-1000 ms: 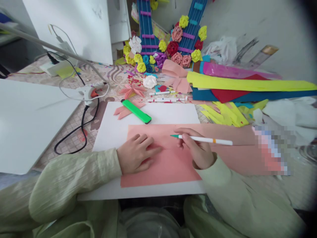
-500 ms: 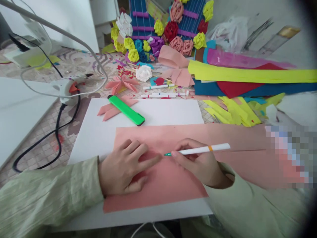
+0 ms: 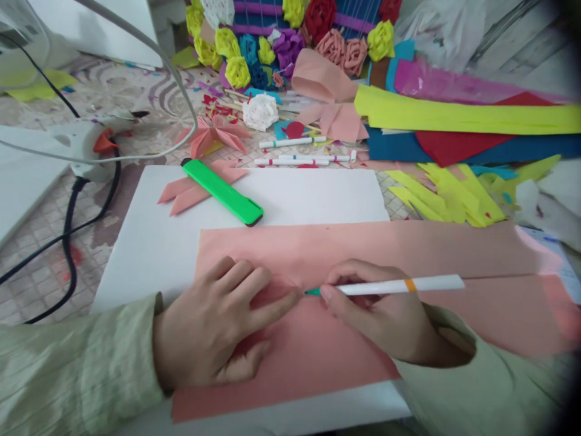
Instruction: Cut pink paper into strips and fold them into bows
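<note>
A large pink paper sheet lies on a white board in front of me. My left hand rests flat on the sheet with fingers spread, pressing a small pink paper shape beneath them. My right hand pinches a white pen with a green tip; the tip touches the paper right beside my left fingertips. A green utility knife lies on cut pink petals at the board's far left corner.
A glue gun with a black cable lies at the left. Several markers, a white paper flower, coloured paper roses, stacked yellow, red and blue sheets and yellow scraps crowd the far side.
The camera has moved closer and lower over the sheet. My right hand brought the pen tip left and down to the paper beside my left fingertips. The left hand stays pressed down.
</note>
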`<state>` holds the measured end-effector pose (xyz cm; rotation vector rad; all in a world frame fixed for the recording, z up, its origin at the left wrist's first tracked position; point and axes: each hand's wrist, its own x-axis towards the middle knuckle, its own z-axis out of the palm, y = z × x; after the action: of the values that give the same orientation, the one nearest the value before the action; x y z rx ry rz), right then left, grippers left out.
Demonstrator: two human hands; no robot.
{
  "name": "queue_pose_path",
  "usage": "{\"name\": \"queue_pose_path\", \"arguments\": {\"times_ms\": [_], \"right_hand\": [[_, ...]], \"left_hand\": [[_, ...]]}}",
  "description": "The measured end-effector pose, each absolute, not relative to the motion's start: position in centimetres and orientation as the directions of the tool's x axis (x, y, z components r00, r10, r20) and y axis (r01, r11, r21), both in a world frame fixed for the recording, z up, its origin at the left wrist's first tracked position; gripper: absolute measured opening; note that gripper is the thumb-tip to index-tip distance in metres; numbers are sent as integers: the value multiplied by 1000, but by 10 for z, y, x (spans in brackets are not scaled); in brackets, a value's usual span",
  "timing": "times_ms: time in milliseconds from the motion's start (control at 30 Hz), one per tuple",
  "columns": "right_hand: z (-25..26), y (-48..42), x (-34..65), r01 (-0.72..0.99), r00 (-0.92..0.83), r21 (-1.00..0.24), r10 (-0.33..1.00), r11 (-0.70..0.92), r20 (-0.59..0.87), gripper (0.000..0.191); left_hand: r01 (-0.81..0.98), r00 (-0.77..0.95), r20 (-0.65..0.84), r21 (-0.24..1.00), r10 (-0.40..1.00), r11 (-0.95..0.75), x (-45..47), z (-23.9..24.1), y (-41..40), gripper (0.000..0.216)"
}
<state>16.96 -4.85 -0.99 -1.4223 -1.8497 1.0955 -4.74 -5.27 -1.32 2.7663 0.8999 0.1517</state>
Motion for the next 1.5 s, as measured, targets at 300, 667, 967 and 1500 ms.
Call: {"name": "queue_pose_path", "arguments": {"times_ms": [300,667,967,1500], "right_hand": [[-6,-50,168,555,-278,-826,957,92,-80,11],[-6,-50,169,545,-284,-832,956,101,-70,11],[-6,-51,169,552,-290,-828,954,103,-74,10],[-8,-52,170,385,-178,-923,981,-3,-77,8]], "left_hand": [[560,809,29,264,587,-786,-48,-13,-52,53],[550,817,31,256,575,-795,-48,-14,-52,53],[575,798,22,271,602,-772,-47,-13,-54,51],[566,808,13,261,589,-782,-48,-13,-53,53]]}}
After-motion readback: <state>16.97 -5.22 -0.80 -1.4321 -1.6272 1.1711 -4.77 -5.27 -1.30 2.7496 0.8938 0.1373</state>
